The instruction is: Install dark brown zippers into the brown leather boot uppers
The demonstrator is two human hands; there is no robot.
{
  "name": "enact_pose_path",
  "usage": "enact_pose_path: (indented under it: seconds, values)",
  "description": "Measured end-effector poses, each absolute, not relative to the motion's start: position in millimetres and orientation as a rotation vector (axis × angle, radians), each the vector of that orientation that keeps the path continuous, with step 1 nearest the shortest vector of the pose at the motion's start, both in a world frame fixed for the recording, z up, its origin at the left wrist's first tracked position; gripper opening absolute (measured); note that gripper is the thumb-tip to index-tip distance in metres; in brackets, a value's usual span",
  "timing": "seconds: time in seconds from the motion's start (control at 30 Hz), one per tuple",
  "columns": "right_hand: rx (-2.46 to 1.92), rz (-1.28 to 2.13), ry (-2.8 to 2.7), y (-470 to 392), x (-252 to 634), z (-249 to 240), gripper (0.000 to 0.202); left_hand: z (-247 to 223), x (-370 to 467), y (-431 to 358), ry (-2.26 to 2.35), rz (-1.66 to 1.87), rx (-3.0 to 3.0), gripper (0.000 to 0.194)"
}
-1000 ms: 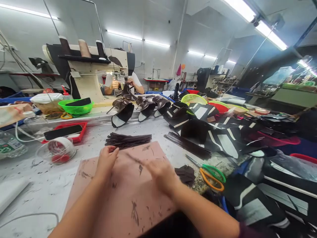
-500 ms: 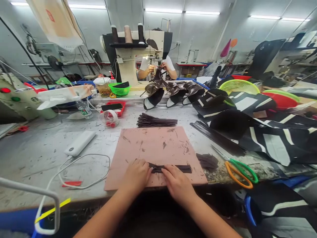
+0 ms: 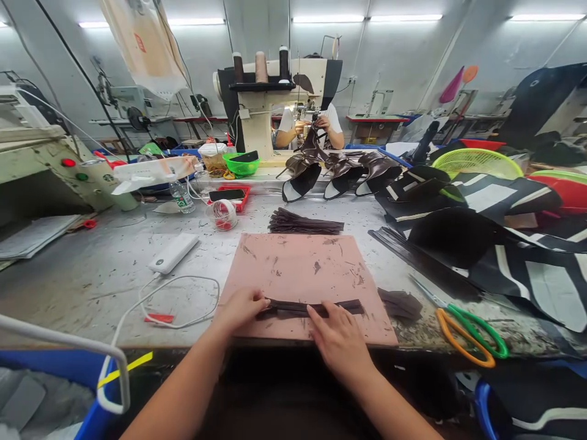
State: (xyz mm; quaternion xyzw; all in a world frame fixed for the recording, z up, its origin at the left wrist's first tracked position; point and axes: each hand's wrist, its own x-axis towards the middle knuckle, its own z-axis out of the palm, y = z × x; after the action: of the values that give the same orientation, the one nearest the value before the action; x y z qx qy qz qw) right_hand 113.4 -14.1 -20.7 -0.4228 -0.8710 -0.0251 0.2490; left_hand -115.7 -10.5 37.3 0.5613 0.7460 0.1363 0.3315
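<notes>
A dark brown strip (image 3: 293, 307) lies lengthwise near the front of a pink board (image 3: 284, 263). My left hand (image 3: 243, 308) is closed at the strip's left end, thumb and forefinger pinching it. On the right part of the strip rests my right hand (image 3: 337, 339), its fingers stretched out and pressing it down against the board. Just behind the board is a bundle of similar dark strips (image 3: 305, 222). A short dark stack of pieces (image 3: 400, 304) touches the board's right side.
Scissors (image 3: 468, 327) with orange and green handles lie at the right front edge. Black cut pieces (image 3: 458, 241) are heaped behind them. A white power bank (image 3: 174, 253) with a looped cable sits left. Across the bench a person (image 3: 312, 125) works at a sewing machine (image 3: 257, 110).
My left hand has moved left along the strip and now pinches its end. My right hand stays on the strip, fingers more spread. The whole view has shifted toward the left.
</notes>
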Motion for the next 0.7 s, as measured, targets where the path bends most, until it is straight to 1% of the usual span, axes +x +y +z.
enact_pose_path:
  seconds: [0.1, 0.3, 0.37, 0.43, 0.5, 0.57, 0.63, 0.7]
  values:
    - [-1.202, -0.117, -2.327, -16, 114, -20, 0.033, 34, -119, -11, 1.953, 0.331, 1.458, 0.018]
    - [-1.205, -0.072, -2.304, -17, 115, -18, 0.034, 43, -116, -12, 1.95, 0.286, 1.562, 0.014]
    - [-1.225, -0.071, -2.272, -6, 122, -16, 0.03, 45, -117, -11, 1.985, 0.235, 1.644, 0.015]
    - [-1.285, -0.121, -2.188, 16, 137, -9, 0.026, 45, -118, -10, 2.022, 0.176, 1.735, 0.017]
    - [-1.391, -0.224, -2.093, 49, 161, 5, 0.028, 43, -119, -9, 2.049, 0.161, 1.816, 0.018]
    - [-1.567, -0.322, -2.059, 91, 188, 24, 0.031, 38, -122, -8, 2.073, 0.206, 1.87, 0.019]
    - [-1.87, -0.391, -2.109, 136, 214, 44, 0.035, 30, -127, -9, 2.118, 0.292, 1.886, 0.021]
    - [-1.964, -0.437, -2.122, 178, 236, 59, 0.039, 19, -134, -10, 2.187, 0.412, 1.867, 0.026]
